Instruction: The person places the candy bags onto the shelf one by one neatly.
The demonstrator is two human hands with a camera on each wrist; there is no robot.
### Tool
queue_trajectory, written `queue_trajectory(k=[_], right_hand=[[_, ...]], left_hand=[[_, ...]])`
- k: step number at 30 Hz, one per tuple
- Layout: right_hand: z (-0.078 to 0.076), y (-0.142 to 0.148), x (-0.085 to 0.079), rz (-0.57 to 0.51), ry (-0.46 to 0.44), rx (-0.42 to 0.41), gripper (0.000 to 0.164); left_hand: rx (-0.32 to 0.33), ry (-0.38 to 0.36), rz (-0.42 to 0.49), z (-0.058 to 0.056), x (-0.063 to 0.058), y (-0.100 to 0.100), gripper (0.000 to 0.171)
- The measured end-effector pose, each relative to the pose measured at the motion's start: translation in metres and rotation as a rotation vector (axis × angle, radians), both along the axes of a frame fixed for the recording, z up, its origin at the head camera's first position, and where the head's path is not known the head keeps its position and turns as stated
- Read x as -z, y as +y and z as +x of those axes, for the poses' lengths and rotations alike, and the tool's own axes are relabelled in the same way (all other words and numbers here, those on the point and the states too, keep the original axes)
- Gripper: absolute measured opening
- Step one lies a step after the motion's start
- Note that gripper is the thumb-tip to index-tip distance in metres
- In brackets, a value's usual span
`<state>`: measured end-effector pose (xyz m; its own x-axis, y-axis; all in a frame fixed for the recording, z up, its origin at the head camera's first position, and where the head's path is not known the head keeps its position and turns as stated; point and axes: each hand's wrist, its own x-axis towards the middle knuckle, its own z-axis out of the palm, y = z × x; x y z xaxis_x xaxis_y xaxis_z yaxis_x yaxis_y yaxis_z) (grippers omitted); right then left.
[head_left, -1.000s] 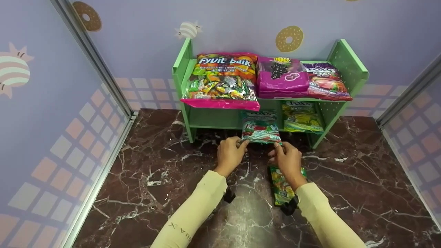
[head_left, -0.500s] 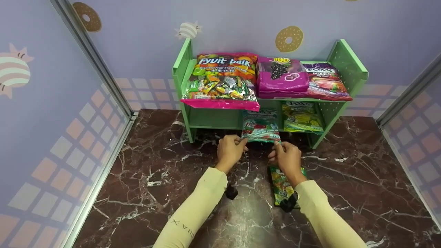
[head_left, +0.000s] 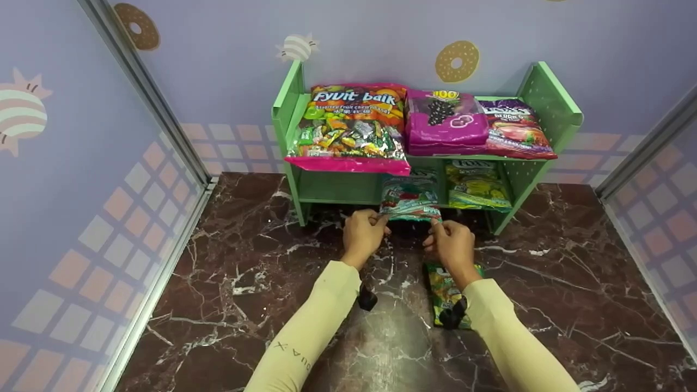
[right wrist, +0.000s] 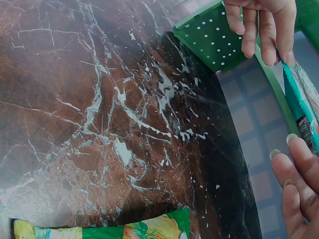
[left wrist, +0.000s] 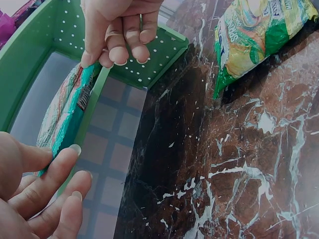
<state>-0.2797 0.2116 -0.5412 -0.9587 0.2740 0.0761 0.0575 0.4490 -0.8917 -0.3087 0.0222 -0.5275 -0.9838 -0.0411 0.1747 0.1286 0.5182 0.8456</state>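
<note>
A teal bag of candy (head_left: 409, 197) lies on the lower shelf of the green rack, its front seam out past the shelf edge. My left hand (head_left: 364, 235) pinches the front left corner of that bag between thumb and fingers. At the front right corner, my right hand (head_left: 452, 245) pinches it the same way. The left wrist view shows the teal seam (left wrist: 70, 117) held at both ends, with the bag flat behind it. Under my right wrist, a green and yellow candy bag (head_left: 444, 288) lies on the dark marbled surface, partly hidden.
The green rack (head_left: 552, 103) stands against the wall. On top lie a Fyvit baik candy bag (head_left: 354, 125), a purple grape pack (head_left: 446, 122) and a red berries bag (head_left: 517, 128). A yellow candy bag (head_left: 476, 185) sits right of the teal one. Side panels (head_left: 81, 218) flank the area.
Both hands have moved slightly forward toward the rack, and the teal bag has slid a little farther in onto the lower shelf. Everything else stays where it was.
</note>
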Motion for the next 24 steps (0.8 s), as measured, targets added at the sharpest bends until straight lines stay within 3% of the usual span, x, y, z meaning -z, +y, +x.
queue_trajectory(k=[10,16,24], right_hand=[[-0.006,0.002,0.002,0.017,0.000,0.006,0.041],[-0.009,0.001,0.002,0.033,-0.008,0.025,0.038],[-0.011,0.002,0.002,0.023,-0.026,0.039,0.037]], left_hand=[[-0.013,0.038,-0.021,-0.006,0.002,0.001,0.027],[-0.009,0.015,-0.022,-0.007,0.001,0.002,0.019],[-0.030,-0.006,-0.044,-0.010,0.001,0.004,0.022]])
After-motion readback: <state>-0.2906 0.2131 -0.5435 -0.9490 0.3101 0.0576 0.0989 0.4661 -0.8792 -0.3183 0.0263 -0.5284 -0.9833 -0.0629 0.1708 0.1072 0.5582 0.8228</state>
